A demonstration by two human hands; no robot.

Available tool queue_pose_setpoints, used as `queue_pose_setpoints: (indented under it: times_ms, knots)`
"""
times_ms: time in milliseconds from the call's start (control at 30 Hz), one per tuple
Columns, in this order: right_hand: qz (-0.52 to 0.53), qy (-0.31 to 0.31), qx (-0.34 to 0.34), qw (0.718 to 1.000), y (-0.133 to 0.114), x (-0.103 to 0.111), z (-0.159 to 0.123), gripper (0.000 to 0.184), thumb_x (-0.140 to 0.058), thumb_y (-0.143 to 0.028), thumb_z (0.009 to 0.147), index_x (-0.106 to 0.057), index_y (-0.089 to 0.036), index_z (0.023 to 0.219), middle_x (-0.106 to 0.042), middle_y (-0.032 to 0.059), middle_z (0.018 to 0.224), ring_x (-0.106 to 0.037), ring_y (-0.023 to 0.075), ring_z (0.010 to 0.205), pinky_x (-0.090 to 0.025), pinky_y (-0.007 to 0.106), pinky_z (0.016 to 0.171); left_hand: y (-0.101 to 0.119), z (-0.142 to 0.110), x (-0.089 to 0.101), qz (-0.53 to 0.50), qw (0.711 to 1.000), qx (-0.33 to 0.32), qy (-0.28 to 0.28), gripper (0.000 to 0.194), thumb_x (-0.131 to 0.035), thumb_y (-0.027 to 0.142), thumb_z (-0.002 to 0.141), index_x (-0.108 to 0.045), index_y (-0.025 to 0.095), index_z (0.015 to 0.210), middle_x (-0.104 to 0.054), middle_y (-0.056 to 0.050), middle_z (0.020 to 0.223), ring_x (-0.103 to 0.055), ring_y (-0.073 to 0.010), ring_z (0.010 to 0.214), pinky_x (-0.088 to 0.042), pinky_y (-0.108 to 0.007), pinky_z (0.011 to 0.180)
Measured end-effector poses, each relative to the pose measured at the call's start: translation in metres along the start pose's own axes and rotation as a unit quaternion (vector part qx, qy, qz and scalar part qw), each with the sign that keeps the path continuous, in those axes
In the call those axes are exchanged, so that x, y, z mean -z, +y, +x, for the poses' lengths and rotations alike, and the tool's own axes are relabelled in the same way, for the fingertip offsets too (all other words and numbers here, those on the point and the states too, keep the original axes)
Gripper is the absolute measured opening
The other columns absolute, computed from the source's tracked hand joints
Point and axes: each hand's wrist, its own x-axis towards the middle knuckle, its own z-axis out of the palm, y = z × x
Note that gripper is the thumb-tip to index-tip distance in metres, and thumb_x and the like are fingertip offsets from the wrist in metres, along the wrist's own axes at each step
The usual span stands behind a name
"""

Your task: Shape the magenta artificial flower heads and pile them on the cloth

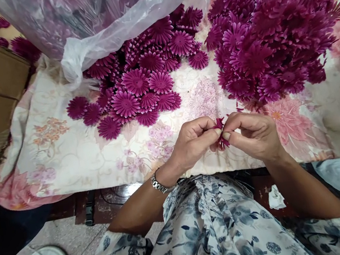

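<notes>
One magenta flower [220,123], perhaps folded, sits partly hidden by pinching fingers [210,137].

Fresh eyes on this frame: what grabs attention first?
The big purple flower heap, upper right, loud against the pale floral cloth. Left of it, a smaller spread of purple flowers beside a translucent plastic bag. Near the middle, both hands pinch a small purple piece.

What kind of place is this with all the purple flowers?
Maybe a small workshop, or a work table at home. You can tell from the heap of purple flowers, the big plastic bag and the flowery cloth spread underneath.
</notes>
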Motion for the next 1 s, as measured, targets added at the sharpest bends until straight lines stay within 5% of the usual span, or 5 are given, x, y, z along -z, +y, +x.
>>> queue_pose_setpoints:
  times_ms: [233,500,700,867,1000]
  knots:
    - [0.215,0.057,-0.091,0.971,0.010,-0.003,-0.001,0.010,-0.065,-0.016,0.067,-0.062,-0.020,0.060,-0.058,-0.0023,0.058,-0.052,0.0103,0.053,-0.041,0.024,0.050,-0.002,-0.001,0.006,-0.054,0.997,0.029,-0.035,0.031,-0.073,0.036,0.072,-0.054,0.012,0.067,-0.060,0.000,0.062,-0.057,-0.0080,0.048,-0.041,-0.020,0.046]
    - [0.107,-0.037,-0.079,0.990,0.010,0.007,-0.005,0.023,-0.060,-0.041,0.083,-0.065,-0.019,0.079,-0.061,0.0012,0.070,-0.056,0.0124,0.065,-0.045,0.026,0.062,0.004,-0.001,-0.001,0.105,0.994,-0.019,0.038,0.018,-0.061,0.023,0.076,-0.053,0.015,0.062,-0.054,0.003,0.055,-0.049,-0.0062,0.049,-0.037,-0.020,0.049]
    - [0.019,-0.075,-0.070,0.995,0.010,0.009,-0.002,0.023,-0.074,-0.036,0.073,-0.058,-0.020,0.077,-0.055,-0.0027,0.068,-0.050,0.0092,0.064,-0.041,0.023,0.060,0.008,-0.002,-0.004,0.241,0.968,-0.072,0.026,0.019,-0.058,0.021,0.079,-0.054,0.015,0.062,-0.050,0.003,0.056,-0.043,-0.0058,0.053,-0.035,-0.019,0.052]
    - [0.118,-0.114,-0.089,0.982,0.010,0.015,0.002,0.014,-0.065,-0.030,0.082,-0.061,-0.018,0.076,-0.058,-0.0020,0.065,-0.052,0.0079,0.058,-0.042,0.021,0.054,0.009,-0.001,0.002,0.177,0.984,-0.024,-0.027,0.028,-0.064,0.035,0.079,-0.054,0.014,0.064,-0.053,0.002,0.056,-0.049,-0.0071,0.052,-0.038,-0.020,0.051]
    - [0.160,-0.087,-0.104,0.978,0.010,0.016,0.002,0.011,-0.066,-0.028,0.080,-0.063,-0.018,0.075,-0.060,-0.0015,0.065,-0.055,0.0089,0.058,-0.044,0.022,0.055,0.007,0.001,0.006,0.080,0.996,0.014,-0.046,0.032,-0.067,0.041,0.077,-0.054,0.014,0.068,-0.053,0.002,0.056,-0.055,-0.0091,0.054,-0.040,-0.021,0.053]
